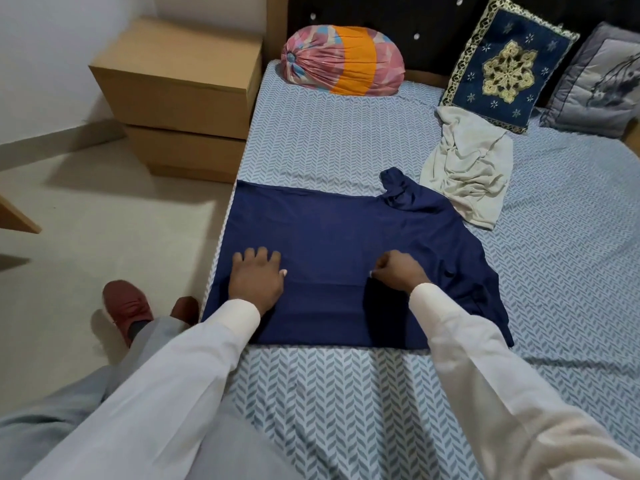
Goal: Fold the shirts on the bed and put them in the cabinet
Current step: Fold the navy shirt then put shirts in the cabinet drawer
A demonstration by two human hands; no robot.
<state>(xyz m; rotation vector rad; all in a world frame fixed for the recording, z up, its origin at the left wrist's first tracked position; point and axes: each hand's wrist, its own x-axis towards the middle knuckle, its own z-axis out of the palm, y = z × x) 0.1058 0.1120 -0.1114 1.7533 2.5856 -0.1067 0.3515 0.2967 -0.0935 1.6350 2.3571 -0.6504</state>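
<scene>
On the bed (346, 133), the navy shirt (329, 230) lies spread near the left edge, apparently early in its folding. The crumpled white shirt (467, 174) waits farther right. The left hand (256, 278) presses flat, fingers spread. The right hand (398, 271) curls on the cloth, grip unclear. Next, a side likely folds inward. No cabinet shows.

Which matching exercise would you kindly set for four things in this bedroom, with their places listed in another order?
Things
1. navy shirt
2. cream shirt
3. pink-and-orange bolster
4. cardboard boxes

Places
A. stacked on the floor beside the bed
B. crumpled in front of the blue embroidered cushion
C. spread out under the left hand and right hand
D. against the headboard

Pairs: 1-C, 2-B, 3-D, 4-A
</scene>
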